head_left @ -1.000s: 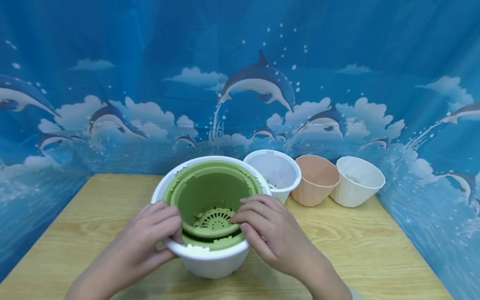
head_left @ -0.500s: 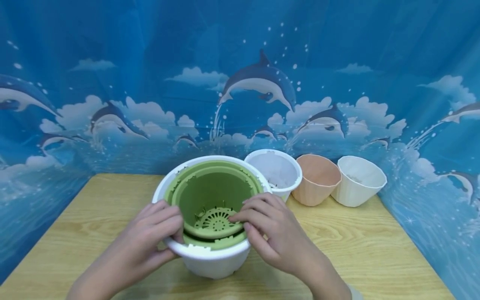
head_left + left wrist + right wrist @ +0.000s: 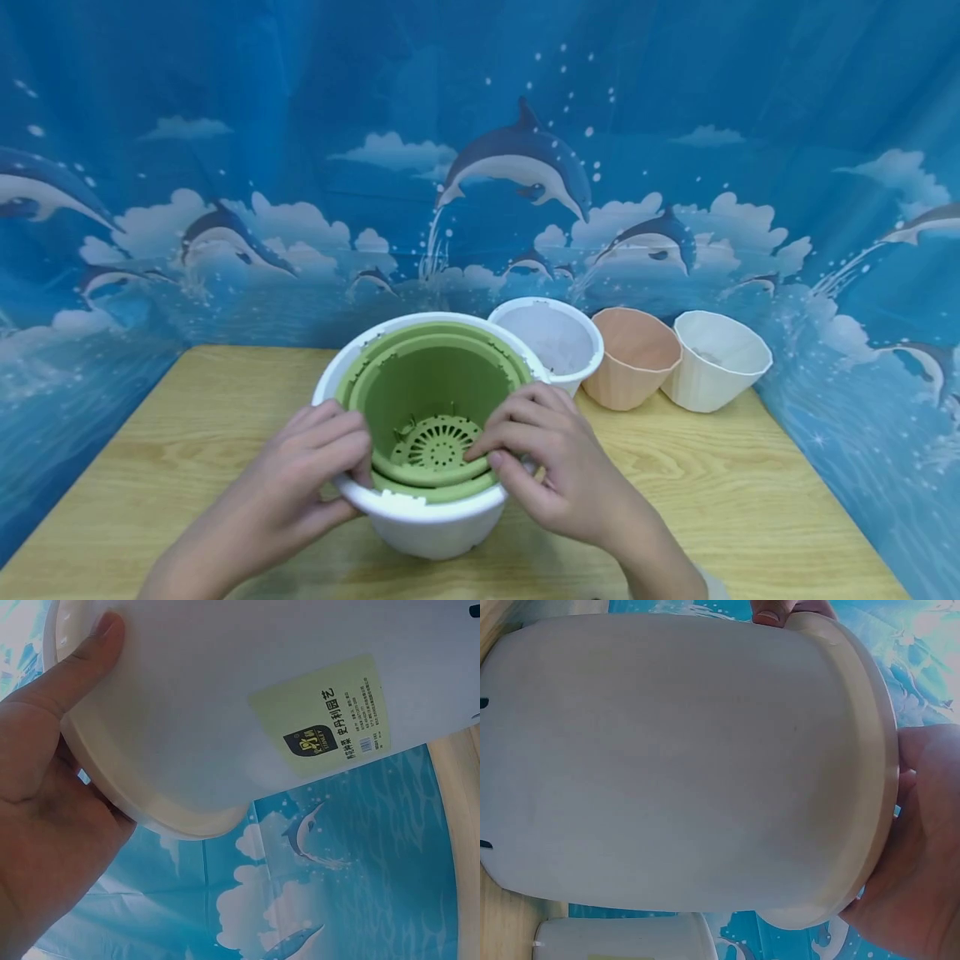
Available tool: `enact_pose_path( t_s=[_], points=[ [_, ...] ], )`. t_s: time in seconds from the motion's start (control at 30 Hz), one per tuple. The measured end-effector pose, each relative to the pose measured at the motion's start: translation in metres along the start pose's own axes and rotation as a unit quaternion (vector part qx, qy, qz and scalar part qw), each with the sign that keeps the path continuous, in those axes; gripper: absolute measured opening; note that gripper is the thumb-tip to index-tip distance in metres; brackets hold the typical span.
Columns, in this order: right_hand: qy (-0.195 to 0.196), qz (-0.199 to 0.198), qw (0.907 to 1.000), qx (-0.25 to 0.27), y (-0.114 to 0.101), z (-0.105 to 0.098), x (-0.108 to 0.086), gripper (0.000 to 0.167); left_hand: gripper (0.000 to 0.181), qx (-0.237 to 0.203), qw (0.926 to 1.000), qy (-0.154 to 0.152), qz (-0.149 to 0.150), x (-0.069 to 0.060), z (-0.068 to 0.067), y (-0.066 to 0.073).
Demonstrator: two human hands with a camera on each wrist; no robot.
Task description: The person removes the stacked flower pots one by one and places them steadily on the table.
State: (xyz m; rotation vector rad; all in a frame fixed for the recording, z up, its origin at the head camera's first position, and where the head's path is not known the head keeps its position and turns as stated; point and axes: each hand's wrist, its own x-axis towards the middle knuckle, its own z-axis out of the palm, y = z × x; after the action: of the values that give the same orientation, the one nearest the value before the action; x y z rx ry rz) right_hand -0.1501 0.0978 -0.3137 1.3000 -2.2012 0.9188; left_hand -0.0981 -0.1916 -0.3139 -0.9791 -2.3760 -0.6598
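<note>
A large white plastic flowerpot [image 3: 435, 532] stands tilted on the table, with green pots nested in it. The innermost green pot [image 3: 431, 379] has a slotted bottom; around it runs another green rim [image 3: 431, 493]. My left hand [image 3: 318, 457] grips the white rim at the left, thumb outside and fingers curled over the edge. A printed label [image 3: 322, 716] shows on the white wall in the left wrist view. My right hand [image 3: 558, 458] pinches the innermost green pot's rim at the right, fingertips inside and thumb over the edge.
Behind and to the right stand a smaller white pot [image 3: 551, 337], a peach faceted pot [image 3: 626, 375] and a cream faceted pot [image 3: 708, 387] in a row. The wooden table [image 3: 712, 517] meets a blue dolphin-print curtain [image 3: 337, 208] at the back.
The white pot with its green pots has shifted slightly to the right. Both hands keep their hold, and the right fingers have moved a little along the green rim.
</note>
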Motion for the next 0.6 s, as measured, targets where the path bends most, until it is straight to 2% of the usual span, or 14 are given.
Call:
enact_pose_path(
  t_s=[0.3,0.6],
  points=[
    [0.009,0.011,0.9995,0.028,-0.001,0.003,0.0,0.019,0.037,0.004,1.0,0.004,0.006,0.001,0.0,-0.001],
    [0.057,-0.006,0.998,0.029,-0.002,0.01,0.001,0.018,0.035,0.007,0.9999,-0.009,-0.005,0.0,-0.001,0.001]
  ],
)
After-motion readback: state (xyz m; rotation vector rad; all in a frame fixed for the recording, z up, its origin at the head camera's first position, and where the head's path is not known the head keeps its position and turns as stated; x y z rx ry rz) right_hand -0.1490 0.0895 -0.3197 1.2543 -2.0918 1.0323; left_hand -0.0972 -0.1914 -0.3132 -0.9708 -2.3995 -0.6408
